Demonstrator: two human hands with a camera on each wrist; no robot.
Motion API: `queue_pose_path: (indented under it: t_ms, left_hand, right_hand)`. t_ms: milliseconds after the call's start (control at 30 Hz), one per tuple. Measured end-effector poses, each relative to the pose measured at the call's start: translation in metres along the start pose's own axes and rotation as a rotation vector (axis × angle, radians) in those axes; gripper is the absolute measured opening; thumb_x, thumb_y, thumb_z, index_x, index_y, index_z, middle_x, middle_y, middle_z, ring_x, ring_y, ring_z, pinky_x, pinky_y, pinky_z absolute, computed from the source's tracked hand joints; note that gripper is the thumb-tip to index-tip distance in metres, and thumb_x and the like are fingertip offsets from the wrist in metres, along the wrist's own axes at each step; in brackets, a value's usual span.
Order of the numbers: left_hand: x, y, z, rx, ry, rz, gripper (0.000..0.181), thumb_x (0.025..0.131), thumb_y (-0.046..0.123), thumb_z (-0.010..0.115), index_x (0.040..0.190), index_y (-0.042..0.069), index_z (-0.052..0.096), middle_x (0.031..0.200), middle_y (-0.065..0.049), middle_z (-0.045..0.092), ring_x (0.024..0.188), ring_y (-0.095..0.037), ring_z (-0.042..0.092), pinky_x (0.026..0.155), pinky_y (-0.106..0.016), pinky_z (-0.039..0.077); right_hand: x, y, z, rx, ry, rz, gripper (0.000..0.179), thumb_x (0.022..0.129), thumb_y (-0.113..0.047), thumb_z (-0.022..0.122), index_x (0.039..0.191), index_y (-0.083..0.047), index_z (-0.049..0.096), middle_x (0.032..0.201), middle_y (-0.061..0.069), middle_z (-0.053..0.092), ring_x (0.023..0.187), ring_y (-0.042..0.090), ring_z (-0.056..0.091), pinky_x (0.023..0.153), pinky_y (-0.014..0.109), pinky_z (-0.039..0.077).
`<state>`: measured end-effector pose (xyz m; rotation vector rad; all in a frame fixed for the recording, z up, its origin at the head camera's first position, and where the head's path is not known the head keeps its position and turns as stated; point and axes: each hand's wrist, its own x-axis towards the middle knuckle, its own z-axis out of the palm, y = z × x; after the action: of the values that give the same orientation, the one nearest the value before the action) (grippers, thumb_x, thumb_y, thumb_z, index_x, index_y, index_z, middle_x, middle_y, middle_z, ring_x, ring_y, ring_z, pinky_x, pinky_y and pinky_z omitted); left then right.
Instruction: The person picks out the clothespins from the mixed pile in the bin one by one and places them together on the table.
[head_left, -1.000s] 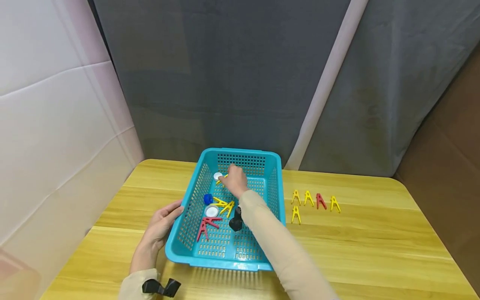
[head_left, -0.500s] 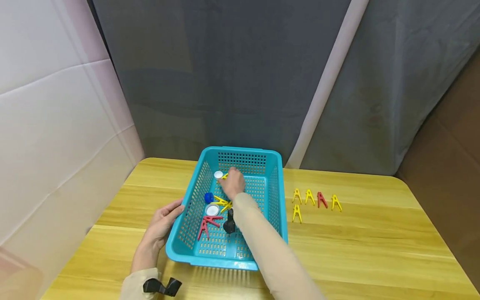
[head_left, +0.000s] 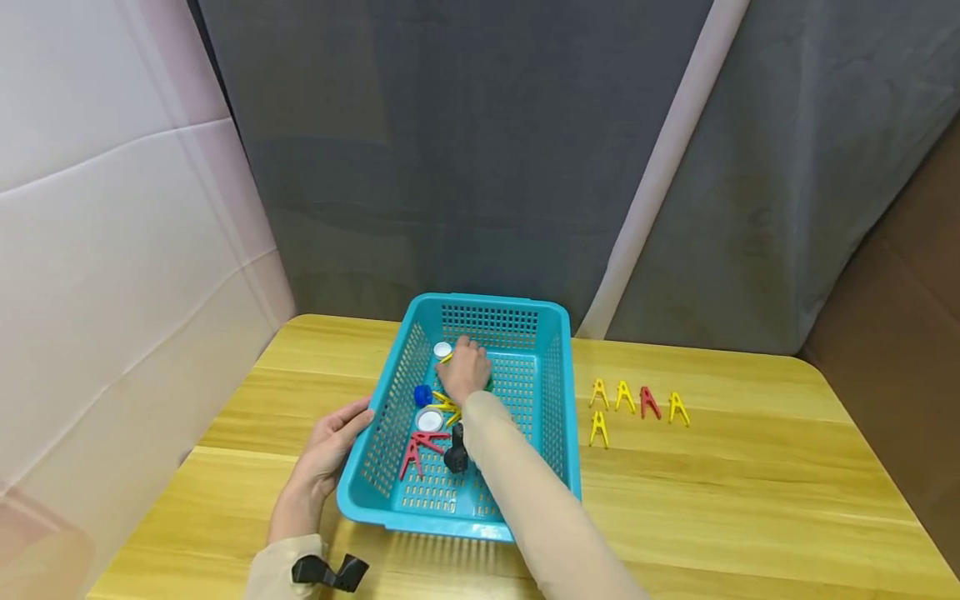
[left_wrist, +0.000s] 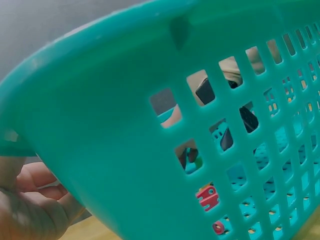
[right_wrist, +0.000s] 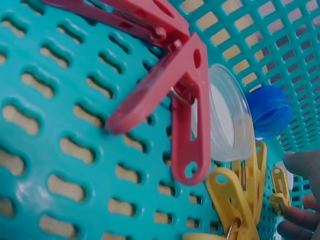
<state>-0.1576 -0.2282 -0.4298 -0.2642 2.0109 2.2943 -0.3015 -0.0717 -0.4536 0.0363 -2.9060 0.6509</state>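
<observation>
A turquoise plastic basket (head_left: 555, 392) stands on the table, its left rim gripped by my left hand (head_left: 322, 454). My right hand (head_left: 462, 372) reaches down inside, near the back left. In the right wrist view its thumb and fingers are spread, with fingertips right at a yellow clothespin (right_wrist: 281, 185). Nearby on the basket floor lie a small white cap (head_left: 442, 350), a blue bottle cap (head_left: 423, 395), a white-centred clear lid (head_left: 430, 420), yellow clothespins (head_left: 442, 403) and two red clothespins (head_left: 412, 457). Something green (head_left: 490, 384) peeks out beside the right hand.
Right of the basket, several yellow clothespins (head_left: 625, 396) and one red clothespin (head_left: 649, 402) lie on the wooden table (head_left: 750, 492). A grey curtain (head_left: 480, 150) hangs behind, with a white panel (head_left: 135, 225) on the left.
My right hand has shifted slightly lower and left inside the basket, and a green thing now shows beside it. My left hand keeps its hold on the rim. The view shifted slightly.
</observation>
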Motion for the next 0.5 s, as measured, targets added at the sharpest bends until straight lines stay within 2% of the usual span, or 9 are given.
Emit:
queue_pose_path:
  t_ms: [267,500]
  left_hand:
    - [-0.0009,-0.0016,0.0006,-0.021,-0.018,0.004,0.052,0.094,0.009,0.054,0.137,-0.013,0.036,0.098,-0.005,0.067,0.082,-0.015,0.066,0.072,-0.03,0.056]
    - [-0.0026,-0.001,-0.002,-0.014,-0.019,0.007,0.051,0.094,0.009,0.053,0.137,-0.013,0.036,0.096,-0.002,0.067,0.082,-0.014,0.066,0.072,-0.03,0.056]
  right_hand:
    - [-0.0008,-0.0009,0.003,-0.08,-0.031,0.068,0.06,0.083,-0.044,0.068,0.124,-0.004,0.051,0.114,0.012,0.06,0.105,0.026,0.056,0.088,0.042,0.046]
    - [-0.0007,-0.0018,0.0076,-0.077,0.0,0.059,0.06,0.082,-0.045,0.069,0.123,-0.004,0.051,0.113,0.012,0.061,0.105,0.027,0.056,0.09,0.043,0.044]
